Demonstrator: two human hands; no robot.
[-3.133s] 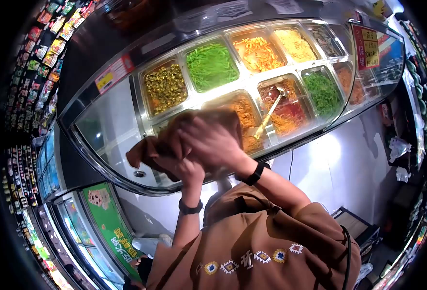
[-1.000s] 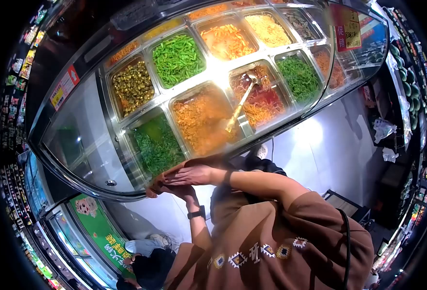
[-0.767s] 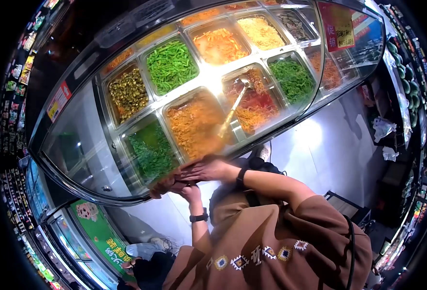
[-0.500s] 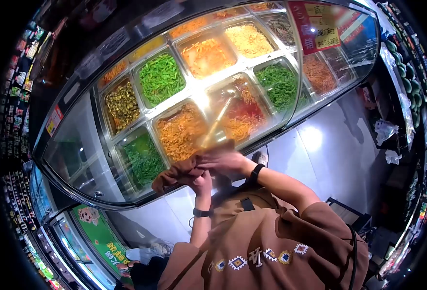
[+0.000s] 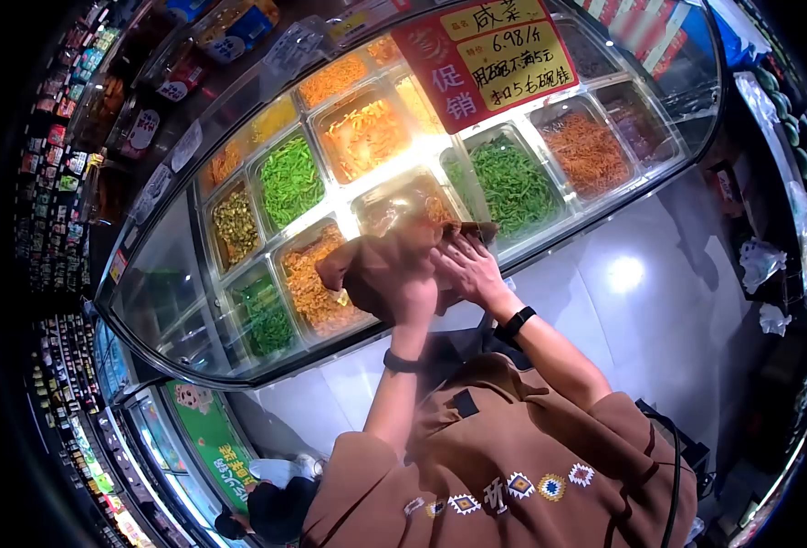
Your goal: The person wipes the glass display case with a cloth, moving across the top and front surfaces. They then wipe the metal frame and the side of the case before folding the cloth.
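Observation:
A brown cloth (image 5: 367,269) is bunched under both hands at the front edge of the glass-covered food case (image 5: 550,239). My left hand (image 5: 413,297) presses on the cloth, blurred, its fingers hard to make out. To its right, my right hand (image 5: 469,269) lies on the cloth with its fingers stretched forward. Behind the hands are trays of orange shredded food (image 5: 317,265), bright green pieces (image 5: 291,183) and darker greens (image 5: 513,183). A red and yellow price sign (image 5: 513,68) stands over the back trays.
Packaged goods (image 5: 175,82) lie beyond the case at the upper left. At the lower left, a person in dark clothing (image 5: 280,507) is near a green panel (image 5: 212,438). Crumpled plastic (image 5: 761,265) and stacked green produce (image 5: 796,151) are on the right.
The view has shifted, bringing the price sign further into sight. Both hands and the cloth have moved forward and right over the glass, and the cloth is now more spread beneath them.

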